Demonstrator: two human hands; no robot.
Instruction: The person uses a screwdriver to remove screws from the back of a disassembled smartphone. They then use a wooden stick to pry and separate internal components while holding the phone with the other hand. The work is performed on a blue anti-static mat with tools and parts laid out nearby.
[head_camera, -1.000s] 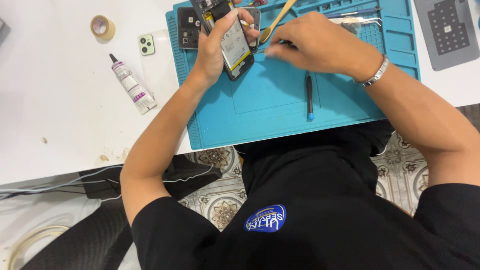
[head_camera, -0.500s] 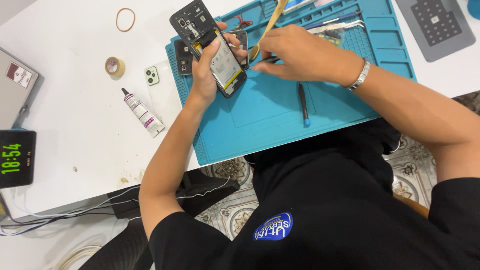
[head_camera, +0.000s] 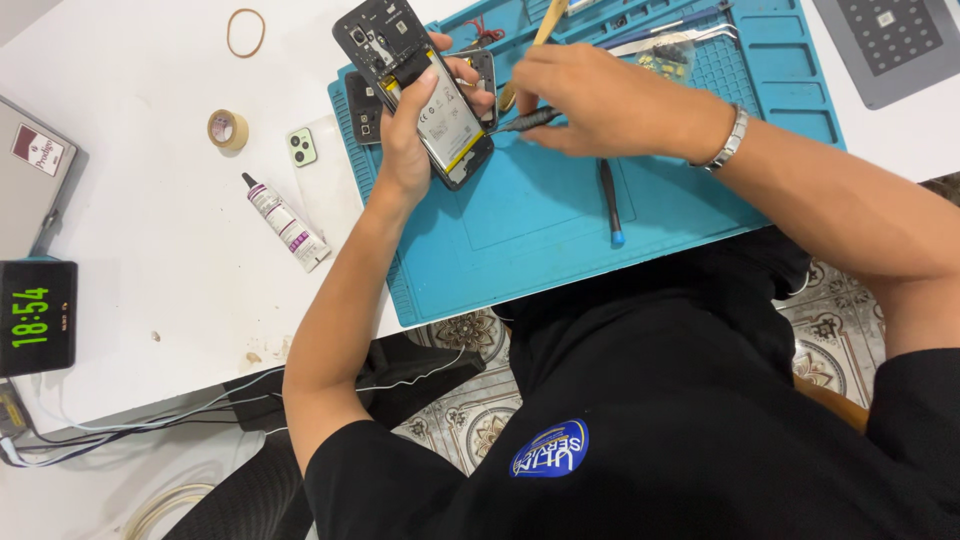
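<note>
— While it hovers over the blue mat (head_camera: 560, 240), what does your left hand (head_camera: 405, 150) grip?
— It clasps the opened phone (head_camera: 425, 95), battery showing.
— And your right hand (head_camera: 600, 100)?
— It pinches a dark screwdriver (head_camera: 525, 121), tip touching the phone.

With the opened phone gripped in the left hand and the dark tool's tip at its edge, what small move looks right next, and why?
Probably press the screwdriver tip onto the opened phone near its side edge. The right hand holds it level, tip just short of the phone, while the left hand grips the phone tilted above the blue mat. Whether the tip already touches is unclear.
</note>
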